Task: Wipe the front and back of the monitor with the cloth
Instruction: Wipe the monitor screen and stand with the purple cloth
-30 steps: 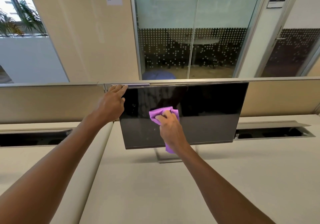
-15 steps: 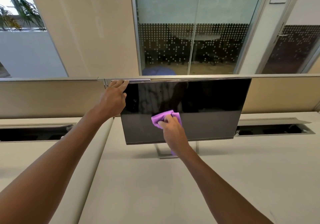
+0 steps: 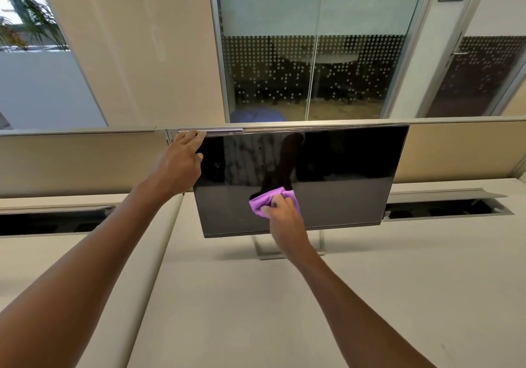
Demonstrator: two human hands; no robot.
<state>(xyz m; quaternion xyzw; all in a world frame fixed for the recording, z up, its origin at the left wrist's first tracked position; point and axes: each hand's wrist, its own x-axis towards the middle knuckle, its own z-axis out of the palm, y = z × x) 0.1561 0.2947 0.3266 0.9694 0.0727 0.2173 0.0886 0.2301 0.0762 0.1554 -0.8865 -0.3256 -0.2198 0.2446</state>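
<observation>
While my left hand grips the monitor's upper left corner at mid-frame, my right hand clutches the purple cloth, pressing it against the screen's lower centre.

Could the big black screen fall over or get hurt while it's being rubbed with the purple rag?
Maybe. The monitor stands on a thin stand, so a hard push from the right hand with the cloth could tip it; the left hand gripping its top corner helps prevent that. Bare fingers there may leave new smudges on the glass.
</observation>
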